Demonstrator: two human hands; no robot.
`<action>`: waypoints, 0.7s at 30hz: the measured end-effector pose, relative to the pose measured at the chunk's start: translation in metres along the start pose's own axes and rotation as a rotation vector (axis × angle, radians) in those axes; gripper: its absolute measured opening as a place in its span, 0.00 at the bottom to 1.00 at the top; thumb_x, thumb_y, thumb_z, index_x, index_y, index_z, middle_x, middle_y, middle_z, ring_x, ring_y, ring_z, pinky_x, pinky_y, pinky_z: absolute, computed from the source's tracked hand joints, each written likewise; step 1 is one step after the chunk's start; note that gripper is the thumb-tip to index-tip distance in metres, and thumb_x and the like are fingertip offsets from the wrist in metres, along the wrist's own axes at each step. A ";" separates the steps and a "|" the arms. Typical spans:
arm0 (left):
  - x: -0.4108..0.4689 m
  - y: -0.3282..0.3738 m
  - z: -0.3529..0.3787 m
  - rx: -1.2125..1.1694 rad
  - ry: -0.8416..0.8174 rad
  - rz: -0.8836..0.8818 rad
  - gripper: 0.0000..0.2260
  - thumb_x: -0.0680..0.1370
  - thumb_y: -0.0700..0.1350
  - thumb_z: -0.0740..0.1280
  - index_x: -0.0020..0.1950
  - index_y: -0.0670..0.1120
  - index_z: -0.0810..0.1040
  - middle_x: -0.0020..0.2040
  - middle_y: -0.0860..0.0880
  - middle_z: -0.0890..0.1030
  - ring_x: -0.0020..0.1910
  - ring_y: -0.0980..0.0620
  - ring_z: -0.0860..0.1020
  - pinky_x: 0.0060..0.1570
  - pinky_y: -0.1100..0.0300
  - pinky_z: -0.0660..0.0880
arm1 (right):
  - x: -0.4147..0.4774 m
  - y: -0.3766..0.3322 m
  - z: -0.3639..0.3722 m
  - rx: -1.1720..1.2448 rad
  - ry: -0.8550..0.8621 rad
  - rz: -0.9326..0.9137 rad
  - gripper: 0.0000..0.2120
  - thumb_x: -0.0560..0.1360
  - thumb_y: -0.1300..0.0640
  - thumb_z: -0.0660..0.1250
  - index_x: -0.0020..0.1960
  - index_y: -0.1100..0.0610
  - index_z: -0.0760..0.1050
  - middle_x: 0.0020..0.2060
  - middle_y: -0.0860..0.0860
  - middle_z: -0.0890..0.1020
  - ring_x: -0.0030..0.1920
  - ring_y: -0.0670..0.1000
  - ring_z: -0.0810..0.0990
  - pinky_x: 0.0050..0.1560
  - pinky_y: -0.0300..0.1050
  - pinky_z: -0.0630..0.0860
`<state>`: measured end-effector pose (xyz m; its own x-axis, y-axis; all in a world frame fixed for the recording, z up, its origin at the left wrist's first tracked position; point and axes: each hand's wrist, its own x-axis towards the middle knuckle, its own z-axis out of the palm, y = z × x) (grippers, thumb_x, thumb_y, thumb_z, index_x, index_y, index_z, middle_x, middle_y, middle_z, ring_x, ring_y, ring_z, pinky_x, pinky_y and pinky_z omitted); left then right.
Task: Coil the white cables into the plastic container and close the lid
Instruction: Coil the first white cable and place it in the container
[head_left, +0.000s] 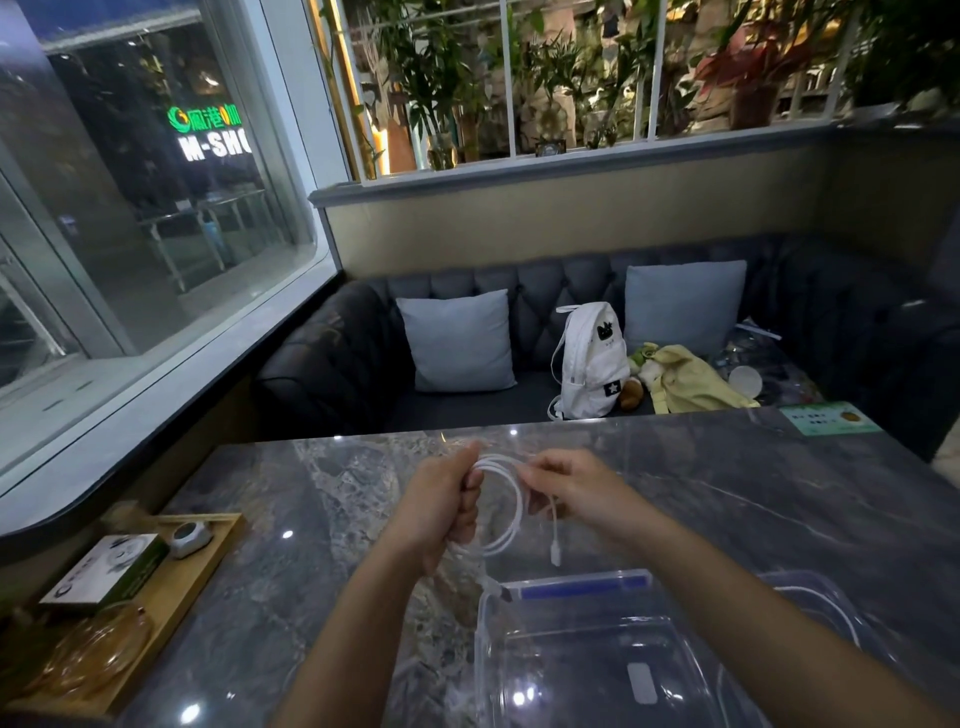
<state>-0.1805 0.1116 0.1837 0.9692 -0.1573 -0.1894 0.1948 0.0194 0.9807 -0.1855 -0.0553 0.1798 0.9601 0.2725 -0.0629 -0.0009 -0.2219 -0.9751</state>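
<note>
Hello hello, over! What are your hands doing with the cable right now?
Both hands, left and right, gripping white cable, looped above table. Plastic container open below, lid off. Nothing blocking.

Both hands up over the grey marble table (311, 519), left hand (441, 506) and right hand (571, 488) side by side, the looped white cable (511, 512) strung between them. Just before them sits the clear plastic container (587, 670). Far left, the wooden tray (208, 561); behind the table, the dark tufted sofa (332, 358).

White letters "M-SH" glow on a shop sign (215, 136) outside the window (156, 208).
</note>
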 end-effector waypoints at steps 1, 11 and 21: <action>0.001 -0.001 -0.003 0.036 0.024 0.030 0.24 0.80 0.52 0.56 0.23 0.50 0.65 0.18 0.55 0.61 0.17 0.58 0.57 0.18 0.67 0.55 | -0.001 0.000 -0.003 -0.092 -0.001 -0.010 0.07 0.76 0.57 0.63 0.42 0.58 0.77 0.34 0.51 0.78 0.36 0.47 0.76 0.40 0.38 0.72; 0.012 -0.022 -0.006 0.231 0.134 0.180 0.26 0.80 0.54 0.55 0.22 0.51 0.65 0.19 0.56 0.62 0.18 0.57 0.58 0.21 0.65 0.55 | -0.004 -0.014 -0.011 -0.130 -0.123 0.033 0.11 0.76 0.58 0.64 0.36 0.58 0.70 0.22 0.49 0.71 0.20 0.44 0.67 0.19 0.36 0.64; 0.006 -0.024 0.010 -0.316 0.011 -0.082 0.22 0.81 0.52 0.54 0.27 0.49 0.63 0.18 0.54 0.58 0.16 0.59 0.53 0.17 0.70 0.50 | 0.000 -0.006 0.011 -0.181 0.091 -0.202 0.07 0.75 0.60 0.65 0.39 0.56 0.72 0.26 0.51 0.76 0.25 0.44 0.76 0.27 0.35 0.73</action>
<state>-0.1809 0.1008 0.1594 0.9497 -0.1606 -0.2688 0.3073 0.3134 0.8985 -0.1882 -0.0430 0.1832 0.9571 0.2443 0.1560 0.2347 -0.3371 -0.9117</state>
